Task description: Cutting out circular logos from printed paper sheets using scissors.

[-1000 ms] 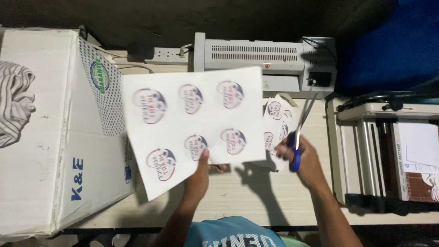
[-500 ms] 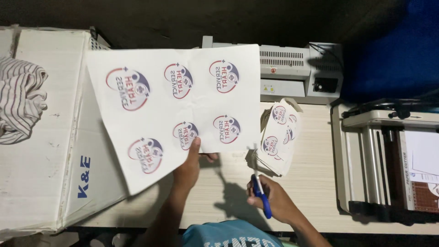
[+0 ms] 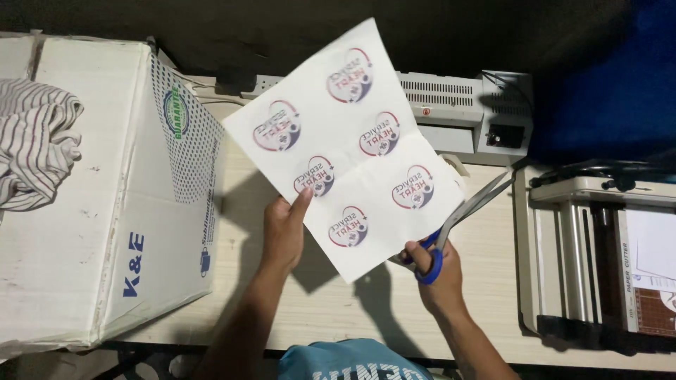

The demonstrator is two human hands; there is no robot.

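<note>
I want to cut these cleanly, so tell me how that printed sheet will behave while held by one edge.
The printed sheet looks thin and light: the left hand lifts it by a pinch at one edge. It probably flops easily, since a faint bend runs across its middle. It may shift against the scissors in the right hand, with its far corner unsupported.

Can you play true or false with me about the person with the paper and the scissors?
1. The left hand holds up a white sheet printed with six round logos. True.
2. The right hand holds a pencil. False: it holds blue-handled scissors.
3. The scissors' blades are open at the sheet's right edge. True.
4. A striped cloth lies on the big cardboard box. True.
5. The box stands on the person's right. False: it stands on the left.
</note>
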